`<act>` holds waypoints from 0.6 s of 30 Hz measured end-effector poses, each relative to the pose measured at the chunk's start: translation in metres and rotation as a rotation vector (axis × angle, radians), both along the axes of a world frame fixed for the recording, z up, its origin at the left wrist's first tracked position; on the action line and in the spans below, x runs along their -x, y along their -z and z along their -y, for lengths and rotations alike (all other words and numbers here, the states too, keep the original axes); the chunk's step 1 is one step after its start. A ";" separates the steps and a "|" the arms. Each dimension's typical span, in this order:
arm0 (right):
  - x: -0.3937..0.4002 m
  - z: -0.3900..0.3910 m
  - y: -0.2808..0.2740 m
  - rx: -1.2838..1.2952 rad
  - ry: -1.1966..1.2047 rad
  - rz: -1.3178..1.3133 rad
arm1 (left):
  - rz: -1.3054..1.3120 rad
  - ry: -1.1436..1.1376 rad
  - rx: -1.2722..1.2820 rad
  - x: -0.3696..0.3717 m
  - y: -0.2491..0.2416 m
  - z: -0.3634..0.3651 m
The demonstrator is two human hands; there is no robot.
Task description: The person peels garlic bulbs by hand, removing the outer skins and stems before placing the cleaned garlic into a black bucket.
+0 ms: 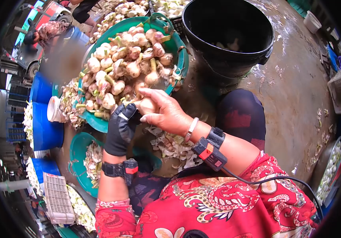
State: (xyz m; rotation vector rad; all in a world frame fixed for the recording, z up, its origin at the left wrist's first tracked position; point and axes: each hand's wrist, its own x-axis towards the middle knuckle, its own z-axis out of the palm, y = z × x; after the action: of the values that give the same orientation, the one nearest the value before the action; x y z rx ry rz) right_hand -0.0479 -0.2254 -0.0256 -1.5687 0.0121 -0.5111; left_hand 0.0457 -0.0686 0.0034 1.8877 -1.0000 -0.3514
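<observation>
My right hand (164, 111), bare and with a bracelet at the wrist, curls its fingers and thumb round a pale garlic bulb (147, 106). Close against it on the left is my left hand (122, 129) in a black glove, its fingers bent at the bulb's stem side; what they grip is mostly hidden. Both hands are over the near edge of a green basin (185, 63) heaped with garlic bulbs (132, 69), some with green stems.
A black bucket (222, 59) stands beyond my right knee, with a few bulbs inside. Peeled skins (174, 148) lie below my hands. A smaller green basin (78, 152), blue tubs (47, 127) and a stack of crates (59, 198) are at left. Another person (47, 33) is upper left.
</observation>
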 end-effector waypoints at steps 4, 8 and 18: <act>0.000 -0.013 0.011 -0.073 -0.025 0.022 | -0.450 -0.180 0.161 0.013 -0.003 -0.015; 0.005 -0.015 0.009 -0.370 -0.186 -0.065 | -0.375 -0.229 0.082 0.022 -0.010 -0.016; 0.002 -0.007 0.005 -0.874 -0.438 -0.368 | -0.339 -0.330 0.046 0.028 -0.007 -0.018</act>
State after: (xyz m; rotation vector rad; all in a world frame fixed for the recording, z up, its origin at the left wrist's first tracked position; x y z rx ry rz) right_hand -0.0504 -0.2183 -0.0303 -0.7451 0.1490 0.1433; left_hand 0.0179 -0.0510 0.0107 1.8351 -0.4588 -0.4288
